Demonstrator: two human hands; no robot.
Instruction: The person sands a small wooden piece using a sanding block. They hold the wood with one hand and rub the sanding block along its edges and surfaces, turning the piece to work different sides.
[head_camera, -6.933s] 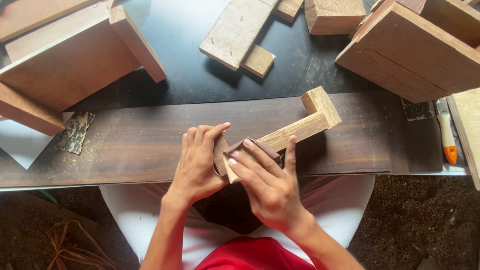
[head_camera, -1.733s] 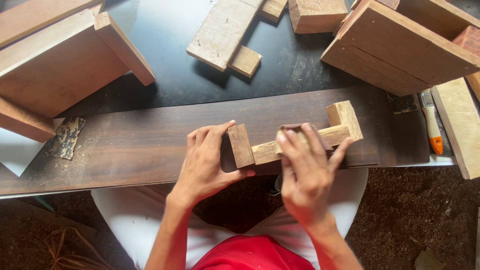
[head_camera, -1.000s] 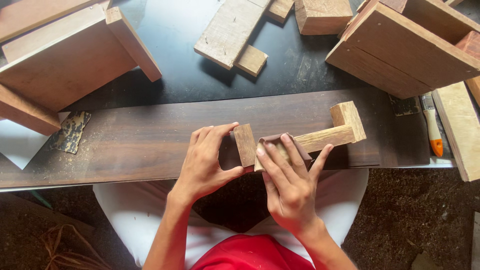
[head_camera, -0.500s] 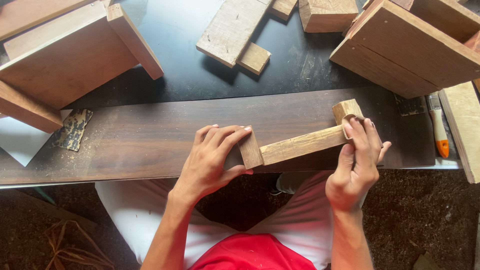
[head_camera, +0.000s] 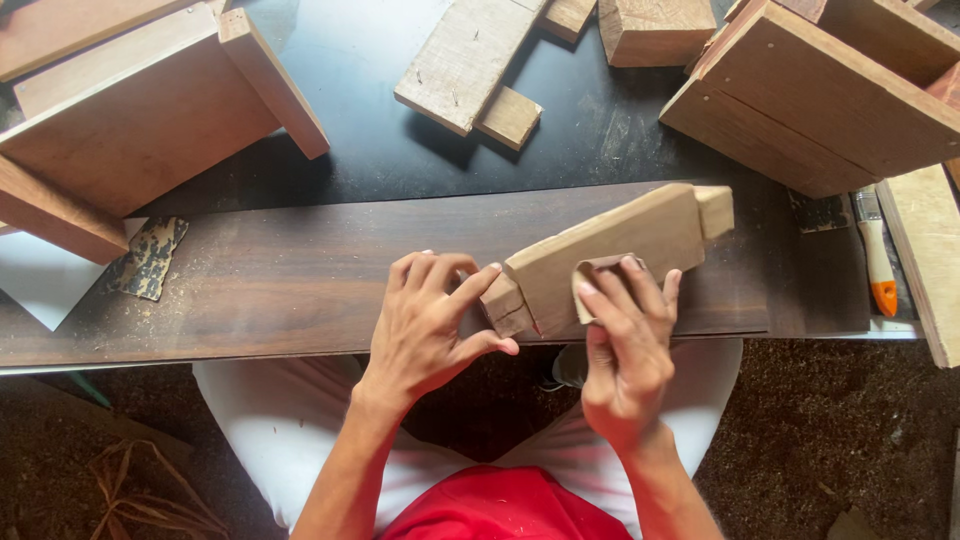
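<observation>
Workpiece (head_camera: 610, 255) long axis up-right | left hand (head_camera: 430, 320) grips near end | right hand (head_camera: 625, 345) presses sandpaper (head_camera: 598, 275)

Wooden piece (head_camera: 610, 250) lies on the plank (head_camera: 250, 290) across the desk (head_camera: 380, 110). My left grip (head_camera: 430, 320) is at its near-left end, my right grip (head_camera: 625, 330) on its face. Brush (head_camera: 875, 260) lies far right. Boxes (head_camera: 130, 130) sit behind-left, another (head_camera: 830, 100) behind-right.
</observation>
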